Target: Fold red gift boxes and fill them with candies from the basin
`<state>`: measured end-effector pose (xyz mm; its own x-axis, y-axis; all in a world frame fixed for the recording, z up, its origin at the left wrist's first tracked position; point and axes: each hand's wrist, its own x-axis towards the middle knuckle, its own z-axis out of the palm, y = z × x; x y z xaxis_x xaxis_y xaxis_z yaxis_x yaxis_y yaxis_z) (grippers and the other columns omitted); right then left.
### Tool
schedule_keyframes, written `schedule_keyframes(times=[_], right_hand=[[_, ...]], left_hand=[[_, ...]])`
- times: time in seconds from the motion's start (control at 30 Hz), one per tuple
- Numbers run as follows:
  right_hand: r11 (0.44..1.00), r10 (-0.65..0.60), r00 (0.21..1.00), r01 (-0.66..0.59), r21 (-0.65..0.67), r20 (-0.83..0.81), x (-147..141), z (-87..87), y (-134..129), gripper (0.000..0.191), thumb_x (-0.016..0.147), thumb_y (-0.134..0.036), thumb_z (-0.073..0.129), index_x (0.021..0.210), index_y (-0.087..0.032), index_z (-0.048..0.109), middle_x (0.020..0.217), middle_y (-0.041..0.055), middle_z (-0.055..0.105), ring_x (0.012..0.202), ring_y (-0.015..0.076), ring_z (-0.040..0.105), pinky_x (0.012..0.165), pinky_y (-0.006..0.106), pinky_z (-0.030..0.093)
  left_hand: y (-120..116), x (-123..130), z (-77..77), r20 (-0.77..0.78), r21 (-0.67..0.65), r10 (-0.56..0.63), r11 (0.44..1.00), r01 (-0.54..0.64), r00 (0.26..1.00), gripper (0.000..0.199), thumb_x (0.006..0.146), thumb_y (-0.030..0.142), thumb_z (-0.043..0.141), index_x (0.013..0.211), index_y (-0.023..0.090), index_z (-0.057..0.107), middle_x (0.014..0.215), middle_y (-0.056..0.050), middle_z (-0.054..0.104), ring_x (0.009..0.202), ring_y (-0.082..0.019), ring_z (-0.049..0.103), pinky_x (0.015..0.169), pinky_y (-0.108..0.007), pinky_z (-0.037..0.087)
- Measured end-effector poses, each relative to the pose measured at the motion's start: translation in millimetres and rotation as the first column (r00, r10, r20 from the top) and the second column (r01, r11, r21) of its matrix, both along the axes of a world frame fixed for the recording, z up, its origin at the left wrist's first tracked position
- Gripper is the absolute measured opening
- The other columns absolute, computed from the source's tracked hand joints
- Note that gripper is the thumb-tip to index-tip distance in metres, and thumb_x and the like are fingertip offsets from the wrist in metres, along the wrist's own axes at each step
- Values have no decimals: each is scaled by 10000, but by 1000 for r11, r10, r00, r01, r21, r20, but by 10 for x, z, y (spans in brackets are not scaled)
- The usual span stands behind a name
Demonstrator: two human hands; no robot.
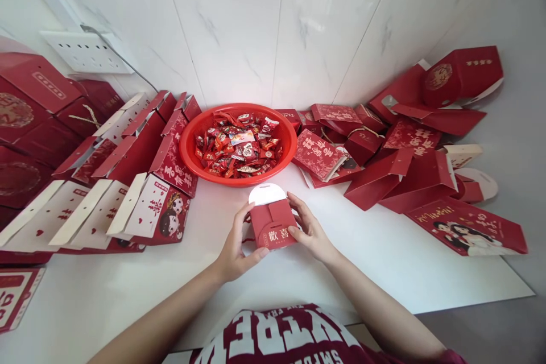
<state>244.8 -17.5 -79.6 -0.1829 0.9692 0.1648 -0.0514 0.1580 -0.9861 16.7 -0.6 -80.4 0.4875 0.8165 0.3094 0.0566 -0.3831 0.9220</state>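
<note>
Between my two hands is a small red cardboard gift box (273, 222) with gold characters on its front and a rounded white flap standing up at its top. My left hand (241, 244) grips its left side, thumb at the lower front corner. On the opposite side my right hand (313, 230) holds it, with the thumb on the front and the fingers at the upper right edge. The back and underside of the box are hidden. Just beyond it stands a red plastic basket (187, 162) full of small wrapped sweets (243, 145).
Rows of upright red and white gift boxes (157, 207) line the left, with dark red boxes (38, 102) stacked behind. Many flattened or partly folded red boxes (396, 176) lie heaped on the right. A tiled wall (239, 28) with a socket strip (85, 52) closes off the back.
</note>
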Motion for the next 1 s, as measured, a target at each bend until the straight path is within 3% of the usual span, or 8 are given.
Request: schedule_keyframes(times=[0.13, 0.2, 0.3, 0.43, 0.67, 0.83, 0.9, 1.0], right_hand=[[999, 45, 999, -45, 9, 13, -18, 14, -24, 640, 917, -478, 587, 1475, -291, 333, 1527, 101, 387, 1392, 259, 401, 1137, 445, 357], [998, 59, 998, -58, -9, 19, -30, 15, -38, 626, 927, -471, 572, 1474, -291, 325, 1520, 103, 394, 1380, 253, 420, 1129, 435, 372], [998, 57, 998, -57, -18, 23, -42, 15, -49, 624, 924, -468, 578, 1466, -287, 329, 1503, 109, 411, 1381, 255, 417, 1122, 432, 381], [999, 44, 998, -45, 14, 40, -50, 24, -59, 601, 930, -448, 579, 1460, -286, 345, 1473, 103, 435, 1369, 254, 426, 1121, 434, 379], [968, -162, 956, 105, 229, 244, -33, 21, -124, 532, 895, -428, 630, 1352, -233, 440, 1288, 122, 536, 1198, 267, 543, 1048, 455, 445], [930, -68, 927, -75, 359, 370, -79, 66, -234, 418, 888, -306, 638, 1281, -251, 507, 1112, 106, 623, 1013, 257, 609, 873, 421, 534], [912, 4, 922, -162, 377, 387, -125, 76, -282, 489, 880, -265, 641, 1336, -260, 465, 1091, 95, 638, 984, 240, 625, 852, 401, 546], [880, 55, 909, -239, 411, 412, -185, 65, -331, 536, 890, -217, 607, 1386, -274, 414, 1056, 73, 662, 937, 214, 652, 835, 379, 557]], left_hand=[[-28, 9, -9, 73, 45, -14, 999, 11, 997, 1032, 816, 323, 675, 1554, 243, -42, 1598, -179, 136, 1438, -347, 284, 1117, -513, 364], [-35, 9, 26, 55, 120, 4, 993, -10, 998, 1037, 807, 294, 665, 1554, 237, -52, 1574, -184, 214, 1422, -343, 312, 1118, -532, 356], [-20, -6, 90, -79, 319, 52, 947, -24, 996, 888, 789, 254, 647, 1539, 216, 174, 1426, -159, 454, 1377, -339, 361, 1131, -563, 318], [39, -53, 152, -303, 513, 117, 857, 58, 946, 615, 810, 298, 582, 1415, 250, 480, 1348, -103, 544, 1358, -348, 369, 1149, -574, 272], [145, -249, 403, -535, 685, 236, 683, 254, 811, 574, 871, 172, 521, 1420, 337, 490, 1349, 5, 621, 1304, -242, 506, 1216, -495, 147], [-58, -297, 661, -587, 640, 275, 734, 228, 761, 555, 894, 371, 608, 1422, 237, 502, 1325, -74, 639, 1284, -315, 544, 1210, -568, 179], [-175, -269, 690, -608, 631, 321, 750, 197, 726, 628, 884, 451, 615, 1436, 181, 484, 1347, -116, 617, 1286, -348, 536, 1205, -588, 175], [-314, -181, 644, -622, 625, 407, 773, 111, 669, 613, 921, 378, 576, 1479, 179, 418, 1401, -116, 570, 1288, -333, 535, 1208, -565, 179]])
